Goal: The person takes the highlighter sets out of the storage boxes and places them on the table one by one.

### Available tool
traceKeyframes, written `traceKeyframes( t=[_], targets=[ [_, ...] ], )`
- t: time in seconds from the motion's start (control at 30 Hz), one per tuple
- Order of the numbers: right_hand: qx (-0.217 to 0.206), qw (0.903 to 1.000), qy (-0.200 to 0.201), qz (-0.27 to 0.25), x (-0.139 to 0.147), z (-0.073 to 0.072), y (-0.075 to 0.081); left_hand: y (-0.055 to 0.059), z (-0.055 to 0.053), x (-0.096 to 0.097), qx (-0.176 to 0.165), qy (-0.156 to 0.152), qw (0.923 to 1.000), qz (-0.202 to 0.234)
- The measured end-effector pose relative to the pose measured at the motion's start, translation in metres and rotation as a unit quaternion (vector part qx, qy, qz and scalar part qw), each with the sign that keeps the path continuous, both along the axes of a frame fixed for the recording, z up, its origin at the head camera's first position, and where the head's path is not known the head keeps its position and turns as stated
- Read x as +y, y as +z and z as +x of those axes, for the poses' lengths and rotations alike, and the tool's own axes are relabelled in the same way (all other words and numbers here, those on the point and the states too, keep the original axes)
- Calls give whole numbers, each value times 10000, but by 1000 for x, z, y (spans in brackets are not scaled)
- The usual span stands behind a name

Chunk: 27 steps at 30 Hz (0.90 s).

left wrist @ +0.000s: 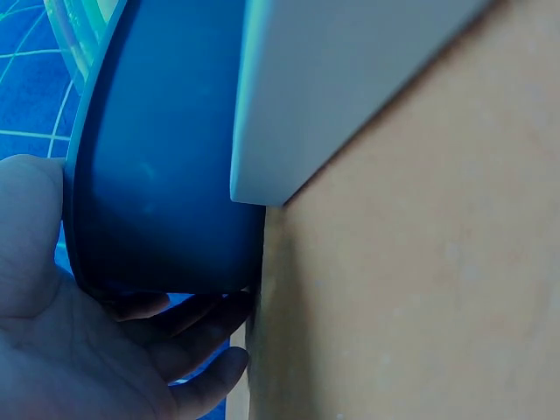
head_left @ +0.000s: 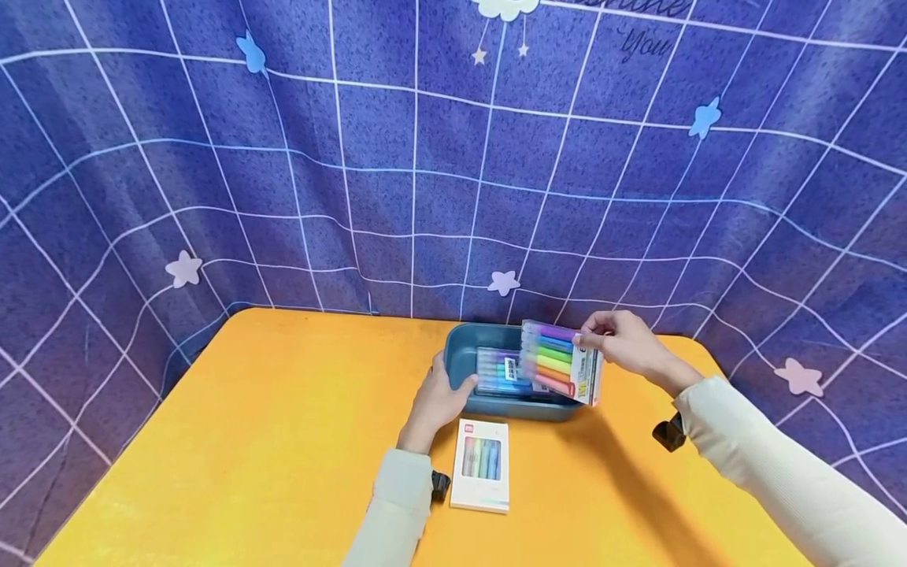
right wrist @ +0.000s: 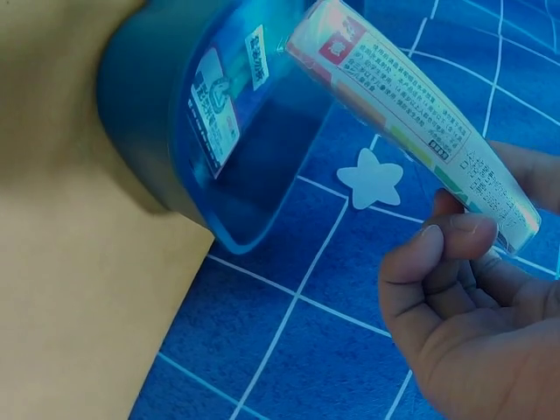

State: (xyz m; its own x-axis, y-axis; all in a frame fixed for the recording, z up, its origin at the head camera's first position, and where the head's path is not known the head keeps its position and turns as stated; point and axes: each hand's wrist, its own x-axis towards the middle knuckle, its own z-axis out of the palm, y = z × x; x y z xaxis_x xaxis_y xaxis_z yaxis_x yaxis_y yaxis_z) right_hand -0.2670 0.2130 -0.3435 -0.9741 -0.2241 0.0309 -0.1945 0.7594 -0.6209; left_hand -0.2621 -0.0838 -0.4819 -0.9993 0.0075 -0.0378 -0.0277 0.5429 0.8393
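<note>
My right hand (head_left: 625,345) pinches the right edge of a clear pack of rainbow-coloured markers (head_left: 554,359) between thumb and fingers, tilted above the right part of a dark blue plastic bin (head_left: 517,407). In the right wrist view the printed end of the marker pack (right wrist: 411,114) faces the camera. My left hand (head_left: 434,403) grips the bin's left end, thumb at the rim and fingers round the outer wall. Inside the bin lies another clear pack with blue and purple pens (head_left: 496,370), partly hidden by the held pack.
A white box with a window showing coloured pens (head_left: 480,465) lies just in front of the bin, beside my left wrist. The yellow table (head_left: 305,441) ends at a blue gridded curtain (head_left: 383,197) close behind the bin.
</note>
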Motion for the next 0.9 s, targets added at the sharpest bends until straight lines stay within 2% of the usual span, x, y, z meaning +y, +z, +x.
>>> traceKeyframes(
  t=[0.17,0.57,0.9],
  targets=[
    [-99,9998,-85,-181,4,4,-2,3,2,1,-44,-15,10000,33],
    [-258,9961,-301,-783,5,14,-2,-1,0,-2,-45,-67,10000,36],
    [-301,9919,-218,-1219,5,22,-9,-1,-1,-1,-39,-71,10000,28]
  ],
)
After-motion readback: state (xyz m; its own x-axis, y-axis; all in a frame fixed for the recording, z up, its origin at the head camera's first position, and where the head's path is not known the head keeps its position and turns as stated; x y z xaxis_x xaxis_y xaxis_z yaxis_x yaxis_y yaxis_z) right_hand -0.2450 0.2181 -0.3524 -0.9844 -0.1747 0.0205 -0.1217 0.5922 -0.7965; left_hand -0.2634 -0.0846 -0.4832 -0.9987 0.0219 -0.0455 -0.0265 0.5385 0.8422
